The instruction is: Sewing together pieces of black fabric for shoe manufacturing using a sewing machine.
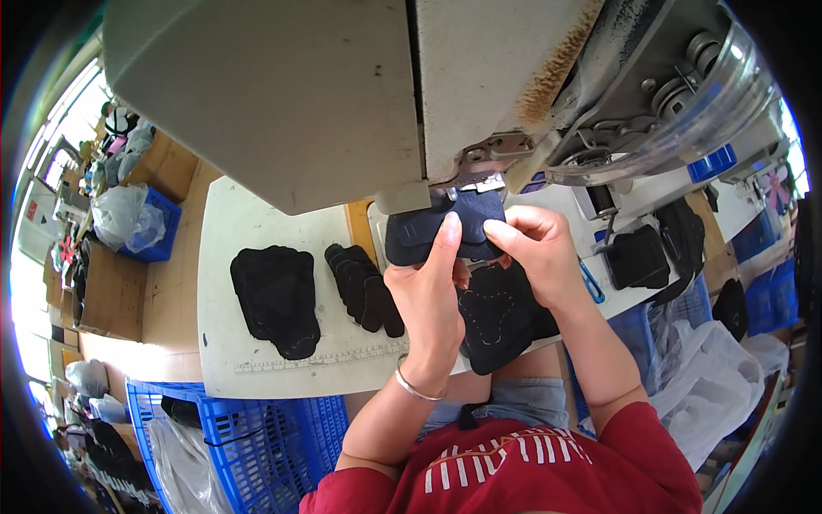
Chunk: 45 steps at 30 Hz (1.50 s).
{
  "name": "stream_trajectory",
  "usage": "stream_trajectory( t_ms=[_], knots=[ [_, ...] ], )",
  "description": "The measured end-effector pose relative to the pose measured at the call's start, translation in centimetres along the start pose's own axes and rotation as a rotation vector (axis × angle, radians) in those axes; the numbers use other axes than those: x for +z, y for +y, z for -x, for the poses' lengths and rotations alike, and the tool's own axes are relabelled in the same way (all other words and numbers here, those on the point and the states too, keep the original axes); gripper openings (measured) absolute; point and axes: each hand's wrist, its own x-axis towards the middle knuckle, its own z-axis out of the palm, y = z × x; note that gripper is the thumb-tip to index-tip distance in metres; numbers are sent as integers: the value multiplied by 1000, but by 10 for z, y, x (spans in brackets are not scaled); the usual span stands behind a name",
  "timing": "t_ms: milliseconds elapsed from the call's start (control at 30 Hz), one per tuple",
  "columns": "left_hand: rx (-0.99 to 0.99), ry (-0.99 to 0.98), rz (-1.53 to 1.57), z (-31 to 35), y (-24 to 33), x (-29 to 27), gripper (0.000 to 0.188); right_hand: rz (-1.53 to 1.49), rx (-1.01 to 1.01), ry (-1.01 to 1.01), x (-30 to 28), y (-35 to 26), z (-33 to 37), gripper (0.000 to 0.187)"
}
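Both of my hands grip a small dark navy fabric piece just below the needle area of a large grey-white sewing machine. My left hand pinches its lower edge, thumb on top and fingers underneath. At the piece's right end, my right hand holds it between thumb and curled forefinger. Part of the piece's far edge is hidden by the machine head. Beneath my hands, near the table's front edge, lie black fabric pieces with a light stitched outline on top.
On the white table rest a stack of black cut pieces and an overlapping row of smaller ones. Blue-handled snips lie right of my hand. Blue crates stand below left; a clear plastic bag hangs at right.
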Motion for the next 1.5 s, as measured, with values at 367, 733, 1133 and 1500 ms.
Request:
stream_trajectory(
  t_ms=[367,733,1133,1500],
  knots=[
    [-91,-54,-93,-3,6,-10,23,32,-136,70,12,13,-3,31],
    [-166,-264,-257,-34,27,-28,12,-44,-117,142,34,14,4,27],
    [-193,-459,-259,-67,45,-34,12,-62,-88,112,45,19,8,21],
    [-160,-389,-221,-70,42,-32,13,-105,-140,180,54,21,5,23]
  ],
)
